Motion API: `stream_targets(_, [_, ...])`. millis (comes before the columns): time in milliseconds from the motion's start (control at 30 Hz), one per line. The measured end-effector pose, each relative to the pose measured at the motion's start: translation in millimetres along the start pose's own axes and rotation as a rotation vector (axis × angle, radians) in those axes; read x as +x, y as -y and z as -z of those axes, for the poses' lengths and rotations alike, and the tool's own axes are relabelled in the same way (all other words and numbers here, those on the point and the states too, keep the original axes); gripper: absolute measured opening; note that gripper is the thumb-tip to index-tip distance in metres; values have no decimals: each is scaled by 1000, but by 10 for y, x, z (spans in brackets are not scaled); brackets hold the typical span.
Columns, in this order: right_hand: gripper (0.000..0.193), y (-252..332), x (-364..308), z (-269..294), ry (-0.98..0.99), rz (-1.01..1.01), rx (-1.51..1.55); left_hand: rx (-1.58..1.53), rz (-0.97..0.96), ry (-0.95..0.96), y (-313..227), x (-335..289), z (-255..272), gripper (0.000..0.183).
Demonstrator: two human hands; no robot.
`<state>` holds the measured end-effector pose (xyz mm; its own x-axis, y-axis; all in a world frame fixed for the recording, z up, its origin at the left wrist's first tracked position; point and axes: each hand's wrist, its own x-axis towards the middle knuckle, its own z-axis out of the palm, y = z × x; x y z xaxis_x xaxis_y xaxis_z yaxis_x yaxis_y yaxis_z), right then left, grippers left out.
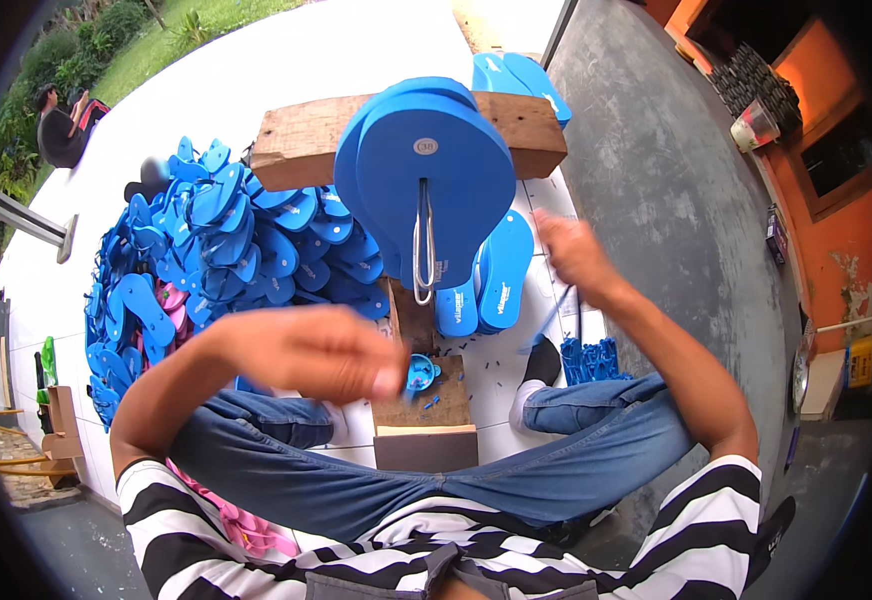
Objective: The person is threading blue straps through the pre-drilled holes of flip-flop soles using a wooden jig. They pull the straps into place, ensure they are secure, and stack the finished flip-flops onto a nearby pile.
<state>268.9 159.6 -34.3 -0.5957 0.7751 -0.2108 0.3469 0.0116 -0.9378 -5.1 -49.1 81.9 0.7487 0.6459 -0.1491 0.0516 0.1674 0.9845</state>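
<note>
A stack of blue flip-flop soles rests against a wooden beam in front of me, with a looped metal wire sticking out of the top sole. My left hand, smeared by motion, hovers left of a small round blue container on a wooden board; its grip is unclear. To the right of the stack, my right hand is raised with fingers closed. A thin blue flip-flop strap hangs from it, above a bundle of blue straps on the floor.
A large heap of blue flip-flops lies to the left, with some pink ones among them. Finished-looking pairs of blue soles lie beyond the stack and beside it. Pink pieces lie by my left leg. A person sits far left.
</note>
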Motion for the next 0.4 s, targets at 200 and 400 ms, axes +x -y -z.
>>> stream_targets(200, [29,-48,148,567,-198,-38,578,218,-180,-49,-84,115,-423,27])
stream_targets(400, [38,154,197,80,178,-163,213,143,142,-427,645,625,-323,33])
